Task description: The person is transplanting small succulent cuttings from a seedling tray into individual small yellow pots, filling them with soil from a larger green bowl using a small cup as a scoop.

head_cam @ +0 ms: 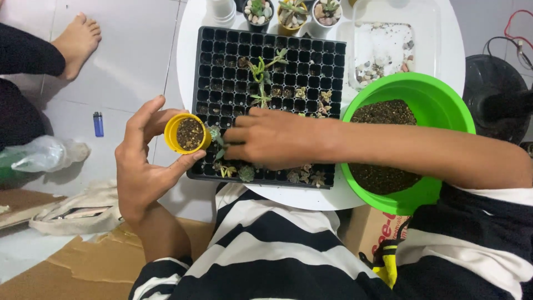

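Over the round white desk [194, 50], the left hand [145, 158] holds a small yellow pot [187, 134] of dark soil, fingers curled around its rim and side, mouth facing up. Right hand [276, 138] reaches across from the right, fingers pressed together and pinching a small grey-green succulent cutting [216, 135] at the near left edge of the black seedling tray [222, 55]. Cutting sits just beside the pot's right rim, touching or nearly so; cannot tell which. Its long axis seems to run roughly up and down in the view, rosette above, stem end toward the person, though the fingertips hide much of it. Pot lies directly left of the pinching fingertips, so the right hand is the nearer to the plant, the left hand the nearer to the pot. Tray cells hold scattered small succulents. Green bowl [444, 91] of soil stands right of the tray, under the right forearm. Potted succulents [292, 12] line the far edge. Blue lighter [98, 123] lies on the floor to the left.
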